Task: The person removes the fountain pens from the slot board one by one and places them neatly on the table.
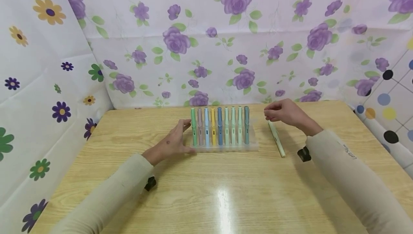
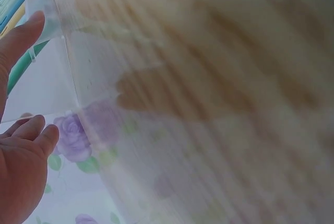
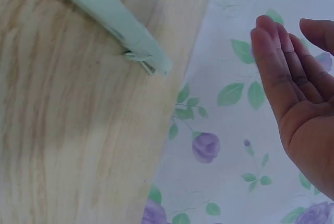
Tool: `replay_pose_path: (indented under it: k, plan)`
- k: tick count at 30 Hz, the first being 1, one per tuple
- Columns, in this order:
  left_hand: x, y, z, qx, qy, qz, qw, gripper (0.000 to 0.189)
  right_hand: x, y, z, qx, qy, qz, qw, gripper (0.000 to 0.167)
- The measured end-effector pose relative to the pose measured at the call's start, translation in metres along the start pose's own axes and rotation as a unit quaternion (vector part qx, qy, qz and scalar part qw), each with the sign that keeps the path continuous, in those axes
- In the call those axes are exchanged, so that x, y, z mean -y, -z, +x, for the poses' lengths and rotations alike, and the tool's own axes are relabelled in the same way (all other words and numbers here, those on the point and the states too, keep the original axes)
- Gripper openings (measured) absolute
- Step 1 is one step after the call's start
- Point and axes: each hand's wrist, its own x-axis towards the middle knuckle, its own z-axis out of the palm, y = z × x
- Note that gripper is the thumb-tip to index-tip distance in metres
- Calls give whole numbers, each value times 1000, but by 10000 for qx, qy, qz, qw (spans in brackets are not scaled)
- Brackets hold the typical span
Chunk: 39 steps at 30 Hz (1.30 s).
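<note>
A light wooden desk (image 1: 226, 198) fills the lower frame, hemmed by flowered cloth walls at the back and both sides; its near half lies bare. At centre stands a clear plastic pen rack (image 1: 226, 147) holding nine pastel capped pens upright. The left hand (image 1: 174, 141) rests against the rack's left end, fingers straight, touching what seems to be the green pen (image 1: 193, 126). A loose pale green pen (image 1: 276, 139) lies flat just right of the rack, its long axis running from upper left to lower right. The right hand (image 1: 285, 112) hovers above its far end, fingers relaxed, holding nothing.
</note>
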Motion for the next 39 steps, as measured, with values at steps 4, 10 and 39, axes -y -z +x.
replay_pose_path:
  k: [4,10,39]
  plan:
    - [1,-2,-1,-30,-21,26,10000,107,3,0,-1,-105,164,-70,9998,39]
    - [1,-3,-3,-27,-73,74,9999,108,9,1,-3,-167,357,-233,9989,40]
    - [2,0,-2,-17,-123,103,9999,102,28,-25,16,-242,781,-103,9966,46]
